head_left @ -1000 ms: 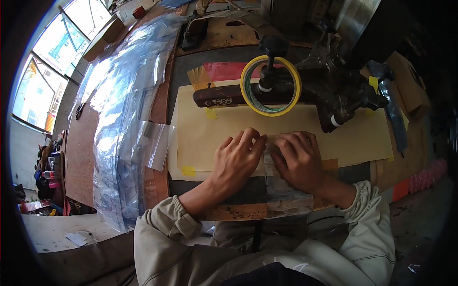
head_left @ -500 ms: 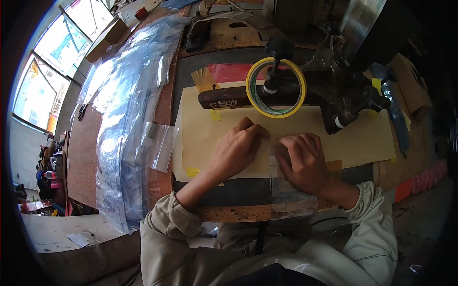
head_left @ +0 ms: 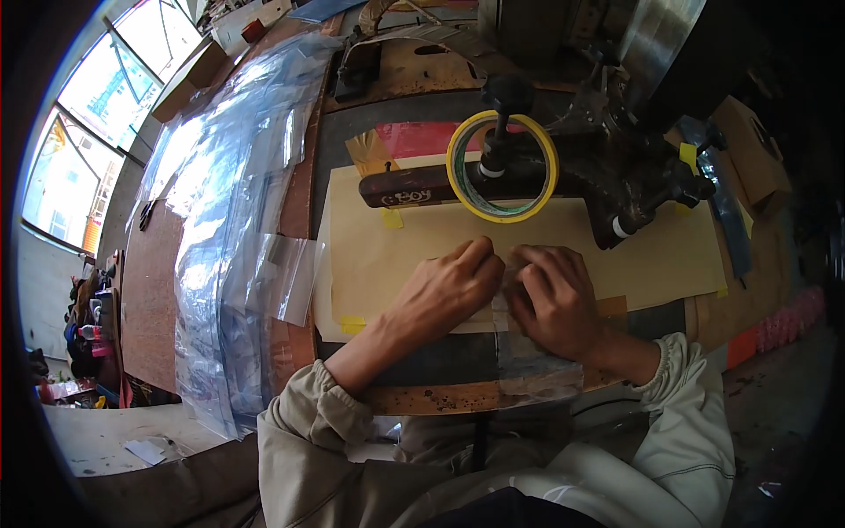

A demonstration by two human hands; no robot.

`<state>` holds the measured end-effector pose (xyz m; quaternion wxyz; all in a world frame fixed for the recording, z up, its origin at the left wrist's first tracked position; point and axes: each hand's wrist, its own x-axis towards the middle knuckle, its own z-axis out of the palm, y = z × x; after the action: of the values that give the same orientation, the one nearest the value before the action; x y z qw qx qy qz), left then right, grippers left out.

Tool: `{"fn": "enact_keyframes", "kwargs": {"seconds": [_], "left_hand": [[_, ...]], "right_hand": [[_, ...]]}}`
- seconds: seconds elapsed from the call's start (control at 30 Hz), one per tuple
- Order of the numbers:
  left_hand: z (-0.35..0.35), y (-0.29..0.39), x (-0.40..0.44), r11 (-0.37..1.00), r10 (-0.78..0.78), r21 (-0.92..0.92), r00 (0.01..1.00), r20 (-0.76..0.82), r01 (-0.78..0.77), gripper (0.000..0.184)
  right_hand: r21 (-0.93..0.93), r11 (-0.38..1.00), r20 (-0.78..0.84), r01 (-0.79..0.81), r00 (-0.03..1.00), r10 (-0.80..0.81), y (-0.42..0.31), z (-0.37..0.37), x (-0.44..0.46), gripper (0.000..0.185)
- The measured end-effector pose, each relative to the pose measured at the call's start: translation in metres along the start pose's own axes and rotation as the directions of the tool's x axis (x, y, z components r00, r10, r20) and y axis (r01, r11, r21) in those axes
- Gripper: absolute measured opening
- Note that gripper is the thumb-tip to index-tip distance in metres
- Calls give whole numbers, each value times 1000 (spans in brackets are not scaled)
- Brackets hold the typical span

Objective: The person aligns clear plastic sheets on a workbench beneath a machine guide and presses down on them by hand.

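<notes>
A clear plastic bag [head_left: 541, 380] lies over the near edge of the bench, its upper end between my two hands. My left hand [head_left: 451, 283] is closed, fingers pinched at the bag's top left corner. Close beside it on the right, my right hand [head_left: 556, 297] is curled with its fingertips on the bag's upper end. The fingers hide the exact grip. Beneath both hands spreads a tan paper sheet [head_left: 378, 264], held by bits of yellow tape. Just beyond them is a dark metal press arm [head_left: 409, 187] with a roll of yellow tape [head_left: 550, 180] hung on its knob.
A long pile of clear plastic bags [head_left: 224, 264] covers the left side of the bench. A metal column [head_left: 660, 44] rises at the back right. Cardboard boxes [head_left: 748, 154] stand at the far right. Pink bubble wrap [head_left: 789, 321] lies at the right.
My left hand has moved nearer and slightly right, down to the bag's top end. My right hand stays at the bag, its fingers now bent closer to the left hand.
</notes>
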<state>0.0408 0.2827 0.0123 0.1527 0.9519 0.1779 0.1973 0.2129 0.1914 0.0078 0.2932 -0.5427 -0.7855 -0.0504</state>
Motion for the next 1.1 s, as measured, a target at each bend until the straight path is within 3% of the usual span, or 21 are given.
{"fn": "enact_keyframes", "kwargs": {"seconds": [0.1,0.3,0.4,0.5,0.6,0.8,0.93,1.0,1.1], "left_hand": [[-6,-3,0,997,25,-77,996,88,-18,15],[-3,-6,1,958,12,-287,997,71,9,16],[-13,-5,4,992,66,-109,997,42,-61,22],[-20,3,1,992,-43,-115,992,118,56,25],[-23,12,-2,999,-32,12,996,86,31,24],[-21,25,-8,989,-2,151,1000,23,-1,26],[-19,28,-11,979,-7,203,1000,30,1,35],[-12,27,-14,968,-6,252,1000,-1,6,42],[-18,38,-15,946,-88,321,990,113,48,57]], "right_hand": [[26,999,-5,43,999,-43,0,-1,0,23],[-1,996,-42,87,995,-87,1,-1,-4,19],[-46,993,-22,104,994,-105,2,-3,-5,18],[-7,993,-57,122,991,-122,2,-4,-5,19],[-8,982,-100,186,977,-186,0,-8,-4,20],[-101,949,-35,300,952,-304,-29,-44,-11,22],[-227,919,23,323,945,-327,-58,-57,-35,29],[-151,918,45,366,931,-363,-81,-67,-50,28],[-83,930,73,357,933,-352,-106,-65,-74,29]]}}
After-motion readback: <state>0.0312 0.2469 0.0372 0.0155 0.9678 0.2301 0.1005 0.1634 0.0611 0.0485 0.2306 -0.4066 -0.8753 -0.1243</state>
